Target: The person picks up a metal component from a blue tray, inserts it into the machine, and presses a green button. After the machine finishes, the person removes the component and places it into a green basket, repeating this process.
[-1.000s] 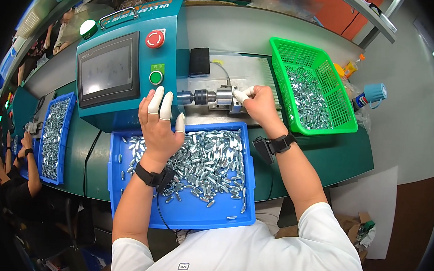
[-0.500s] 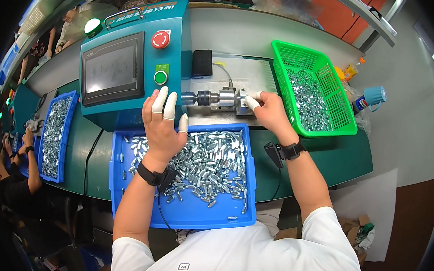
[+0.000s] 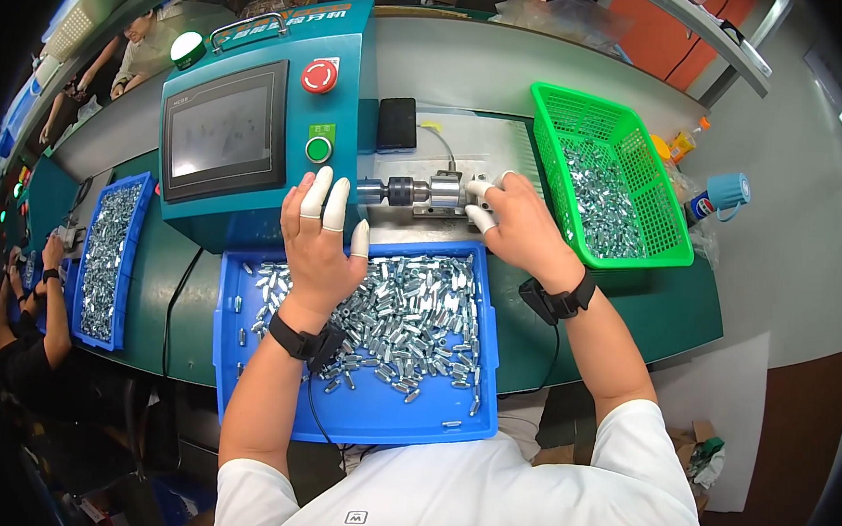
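**Metal pieces lie in two loads, with work apparently partway**

The right hand [image 3: 529, 231] has its thumb and fingers at the right end of the metal holder [image 3: 445, 189]; whether they grip a piece there, I cannot tell. Well apart from it, the left hand [image 3: 325, 257] is spread and holds nothing visible, in front of the teal machine [image 3: 213, 219] and over the back edge of the blue tray [image 3: 392, 420]. The drill chuck [image 3: 406, 191] points at the holder, between the hands.

Many metal pieces [image 3: 408, 320] fill the tray's back and middle, at the counter's [image 3: 674, 307] front edge; its front strip is mostly bare. More sit in the green basket [image 3: 633, 262], toward the counter's right end. With both loads large, much seems left, though which is finished cannot be told.
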Motion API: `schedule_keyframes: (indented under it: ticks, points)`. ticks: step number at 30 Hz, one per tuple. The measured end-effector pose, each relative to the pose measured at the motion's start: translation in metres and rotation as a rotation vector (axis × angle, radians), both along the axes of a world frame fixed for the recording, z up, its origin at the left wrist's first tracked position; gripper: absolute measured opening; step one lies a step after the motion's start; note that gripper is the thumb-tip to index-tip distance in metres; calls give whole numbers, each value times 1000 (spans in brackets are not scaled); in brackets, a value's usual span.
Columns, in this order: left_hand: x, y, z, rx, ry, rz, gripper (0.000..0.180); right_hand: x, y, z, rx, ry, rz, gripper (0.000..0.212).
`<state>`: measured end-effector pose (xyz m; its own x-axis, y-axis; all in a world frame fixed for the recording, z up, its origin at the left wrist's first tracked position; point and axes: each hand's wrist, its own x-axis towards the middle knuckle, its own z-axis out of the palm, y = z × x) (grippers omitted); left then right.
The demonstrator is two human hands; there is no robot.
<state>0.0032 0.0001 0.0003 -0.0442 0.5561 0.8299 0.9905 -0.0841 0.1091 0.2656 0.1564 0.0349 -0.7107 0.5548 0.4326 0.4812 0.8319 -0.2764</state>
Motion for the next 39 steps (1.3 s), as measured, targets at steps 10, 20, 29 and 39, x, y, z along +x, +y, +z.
schedule_keyframes:
  ticks: [10,20,29,39]
  points:
    - [-3,0,-1,-2,11,8,69,66,7,37,-196,152,-631,41]
    - [0,0,-1,0,10,-1,69,-1,-81,-26,-103,-342,258,38]
    - [-1,1,0,-2,4,7,70,-3,-63,-40,-353,-337,325,26]
    - [-1,0,-1,-1,3,5,70,5,-63,-21,-473,-89,333,30]
